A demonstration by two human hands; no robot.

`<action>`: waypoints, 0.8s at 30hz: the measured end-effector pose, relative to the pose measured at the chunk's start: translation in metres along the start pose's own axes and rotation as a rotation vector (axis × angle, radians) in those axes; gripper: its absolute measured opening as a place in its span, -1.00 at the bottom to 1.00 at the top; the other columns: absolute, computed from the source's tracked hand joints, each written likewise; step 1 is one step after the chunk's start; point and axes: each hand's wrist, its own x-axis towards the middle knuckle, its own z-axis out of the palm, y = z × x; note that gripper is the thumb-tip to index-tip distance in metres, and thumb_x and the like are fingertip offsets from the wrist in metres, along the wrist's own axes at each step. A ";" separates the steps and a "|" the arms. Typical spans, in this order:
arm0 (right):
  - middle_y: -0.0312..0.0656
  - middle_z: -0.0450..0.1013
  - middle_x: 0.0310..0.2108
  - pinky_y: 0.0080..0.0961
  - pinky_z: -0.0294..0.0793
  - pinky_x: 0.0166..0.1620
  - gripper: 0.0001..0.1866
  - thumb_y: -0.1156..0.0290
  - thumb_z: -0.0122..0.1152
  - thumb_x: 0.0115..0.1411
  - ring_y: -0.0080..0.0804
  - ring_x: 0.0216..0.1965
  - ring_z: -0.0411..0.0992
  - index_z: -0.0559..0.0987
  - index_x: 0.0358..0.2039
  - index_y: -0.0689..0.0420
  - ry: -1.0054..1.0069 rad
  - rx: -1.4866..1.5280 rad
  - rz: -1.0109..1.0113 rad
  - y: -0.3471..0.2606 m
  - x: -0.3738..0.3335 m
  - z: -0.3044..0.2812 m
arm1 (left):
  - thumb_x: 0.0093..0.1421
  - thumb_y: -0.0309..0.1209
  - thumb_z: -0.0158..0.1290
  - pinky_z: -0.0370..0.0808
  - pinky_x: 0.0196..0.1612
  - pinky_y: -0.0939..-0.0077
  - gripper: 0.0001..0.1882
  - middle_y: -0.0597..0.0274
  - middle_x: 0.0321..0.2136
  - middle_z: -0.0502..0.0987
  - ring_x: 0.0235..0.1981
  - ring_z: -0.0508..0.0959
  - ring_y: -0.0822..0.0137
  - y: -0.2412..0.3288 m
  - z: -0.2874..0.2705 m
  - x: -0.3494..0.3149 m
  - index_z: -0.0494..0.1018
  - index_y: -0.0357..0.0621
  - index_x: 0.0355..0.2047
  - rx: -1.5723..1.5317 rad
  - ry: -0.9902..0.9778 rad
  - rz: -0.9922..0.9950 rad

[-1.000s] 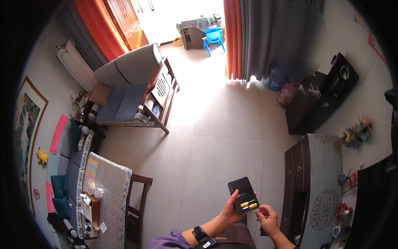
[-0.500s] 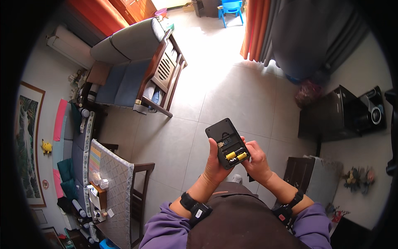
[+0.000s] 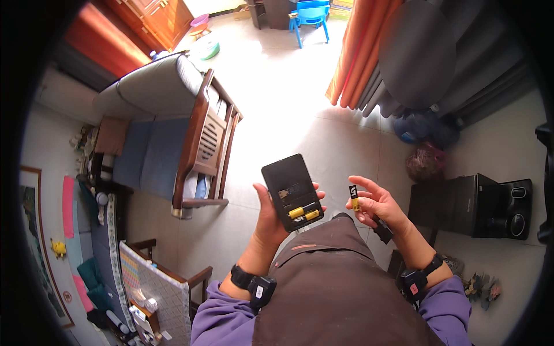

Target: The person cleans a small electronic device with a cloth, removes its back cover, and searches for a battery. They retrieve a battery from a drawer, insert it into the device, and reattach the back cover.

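Observation:
My left hand (image 3: 268,222) is closed around a black flat handheld device (image 3: 283,171), its back turned up and its battery compartment uncovered. Two yellow-and-black batteries (image 3: 302,211) lie side by side at the lower end of that compartment. To the right, apart from the device, my right hand (image 3: 385,206) pinches another yellow-and-black battery (image 3: 354,199) upright between thumb and fingers. A small black piece (image 3: 382,230), which looks like the compartment cover, is tucked under the same hand's lower fingers; part of it is hidden.
Grey floor tiles (image 3: 336,151) lie below my hands. A wooden sofa (image 3: 192,138) with blue cushions stands at left, and a cloth-covered table (image 3: 167,288) at lower left. A black cabinet (image 3: 444,205) is at right. Curtains (image 3: 360,63) hang at upper right; a blue chair (image 3: 311,16) stands far off.
My right hand has moved away from the device to the right, with a battery now showing in its fingers. My left hand and the device have shifted left.

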 end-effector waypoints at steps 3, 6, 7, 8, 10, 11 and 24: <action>0.03 0.47 -0.28 -0.80 0.21 -0.67 -0.57 0.55 0.00 0.21 -0.54 -0.59 0.37 0.28 0.11 0.10 -0.098 0.187 -0.002 -0.033 0.057 -0.008 | 0.03 0.43 -0.45 0.42 -0.01 -0.06 -0.03 -0.13 0.00 0.34 0.00 0.41 -0.04 0.029 -0.002 0.053 0.10 -0.10 0.19 -0.011 -0.005 0.001; 0.06 0.47 -0.28 -0.79 0.21 -0.67 -0.61 0.53 0.02 0.21 -0.51 -0.60 0.36 0.28 0.06 0.08 -0.207 0.295 0.001 -0.070 0.128 -0.028 | 0.02 0.43 -0.51 0.40 0.03 0.03 -0.01 -0.06 0.03 0.32 0.02 0.40 0.02 0.059 -0.008 0.115 0.09 -0.12 0.19 0.007 -0.026 0.029; 0.08 0.47 -0.28 -0.77 0.21 -0.68 -0.61 0.53 0.02 0.20 -0.50 -0.61 0.36 0.27 0.05 0.08 -0.205 0.291 0.010 -0.085 0.151 -0.036 | 0.04 0.42 -0.48 0.41 0.01 -0.02 -0.03 -0.10 0.01 0.33 0.00 0.41 -0.01 0.069 -0.008 0.136 0.10 -0.12 0.19 0.000 0.013 0.045; 0.09 0.46 -0.28 -0.76 0.21 -0.68 -0.61 0.52 0.03 0.20 -0.49 -0.61 0.35 0.26 0.05 0.08 -0.210 0.299 0.013 -0.102 0.175 -0.044 | 0.05 0.41 -0.46 0.42 -0.01 -0.06 -0.05 -0.14 -0.01 0.35 -0.02 0.42 -0.04 0.080 -0.007 0.159 0.11 -0.11 0.18 -0.013 0.049 0.063; 0.10 0.44 -0.28 -0.74 0.19 -0.70 -0.62 0.50 0.05 0.20 -0.43 -0.56 0.38 0.25 0.03 0.08 -0.230 0.370 0.032 -0.137 0.223 -0.059 | 0.08 0.40 -0.45 0.41 -0.03 -0.15 -0.08 -0.18 -0.03 0.36 -0.04 0.44 -0.08 0.102 -0.003 0.205 0.12 -0.11 0.17 -0.046 0.120 0.076; 0.10 0.42 -0.28 -0.73 0.17 -0.72 -0.62 0.49 0.07 0.20 -0.38 -0.50 0.41 0.25 0.02 0.08 -0.264 0.448 0.038 -0.155 0.247 -0.064 | 0.08 0.39 -0.46 0.40 -0.03 -0.16 -0.08 -0.18 -0.03 0.36 -0.04 0.44 -0.08 0.113 0.000 0.227 0.13 -0.11 0.17 -0.063 0.159 0.082; -0.32 0.38 -0.36 -0.84 0.23 -0.56 -0.62 0.42 0.09 0.20 -0.72 -0.46 0.32 0.39 0.05 0.10 0.013 -0.341 0.063 -0.299 0.534 -0.058 | 0.11 0.36 -0.37 0.42 -0.03 -0.08 -0.11 -0.10 -0.08 0.38 -0.06 0.44 -0.03 0.303 -0.044 0.453 0.19 -0.17 0.13 -0.152 0.191 0.263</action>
